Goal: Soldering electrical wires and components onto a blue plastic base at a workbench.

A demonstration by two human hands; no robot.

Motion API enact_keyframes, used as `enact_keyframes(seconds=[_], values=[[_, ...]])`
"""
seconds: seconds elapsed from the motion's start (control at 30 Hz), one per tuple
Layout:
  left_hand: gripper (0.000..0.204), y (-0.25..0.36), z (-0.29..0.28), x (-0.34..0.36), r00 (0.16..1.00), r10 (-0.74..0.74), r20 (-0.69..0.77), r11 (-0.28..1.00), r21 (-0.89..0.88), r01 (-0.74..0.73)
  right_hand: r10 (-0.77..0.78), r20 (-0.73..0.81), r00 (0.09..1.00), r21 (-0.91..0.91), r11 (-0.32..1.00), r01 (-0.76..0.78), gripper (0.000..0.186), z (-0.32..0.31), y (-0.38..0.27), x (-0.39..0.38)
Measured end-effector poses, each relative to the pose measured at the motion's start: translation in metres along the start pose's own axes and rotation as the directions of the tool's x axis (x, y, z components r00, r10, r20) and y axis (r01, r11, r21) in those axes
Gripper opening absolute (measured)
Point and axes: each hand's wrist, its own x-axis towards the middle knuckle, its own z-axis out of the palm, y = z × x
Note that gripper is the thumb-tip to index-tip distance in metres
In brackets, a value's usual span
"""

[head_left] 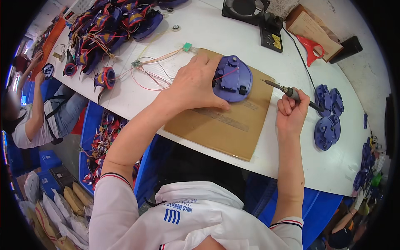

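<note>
My left hand (196,84) is closed on the left edge of a round blue-purple plastic base (238,77), fingers at its far side and thumb at its near side. The base lies on a brown cardboard sheet (233,139), and a thin red wire crosses it. My right hand (291,110) grips a soldering iron (293,94) by its handle. The iron's tip points left toward the base, a little apart from it. Beyond my left hand, thin wires run to a small green circuit board (187,46).
Wired blue-and-red plastic housings (108,25) are heaped at the far left. Three blue bases (327,133) stand at the right beside the iron's cord. A soldering stand (271,35), a fan (243,9) and a red-handled tool (310,48) lie at the back. Another person (39,112) sits left.
</note>
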Motion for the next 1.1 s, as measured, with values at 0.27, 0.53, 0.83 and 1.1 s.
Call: enact_keyframes(seconds=[0.27, 0.53, 0.83, 1.1], values=[[0.040, 0.010, -0.008, -0.033, 0.970, 0.067, -0.235, 0.995, -0.051, -0.081, -0.007, 0.085, 0.996, -0.083, 0.996, 0.014, 0.020, 0.008, 0.003, -0.016], [0.016, 0.027, 0.015, -0.068, 0.926, -0.220, -0.306, 0.750, -0.660, -0.040, -0.025, 0.179, 0.983, -0.231, 0.971, 0.067, 0.020, 0.017, 0.014, -0.031], [0.021, 0.012, 0.039, -0.080, 0.851, -0.137, -0.508, 0.895, -0.431, -0.114, -0.068, 0.219, 0.973, -0.306, 0.942, 0.135, 0.017, 0.025, 0.024, -0.038], [0.013, 0.027, 0.046, -0.084, 0.828, -0.332, -0.451, 0.826, -0.563, 0.024, -0.085, 0.221, 0.972, -0.335, 0.929, 0.158, 0.017, 0.024, 0.029, -0.038]])
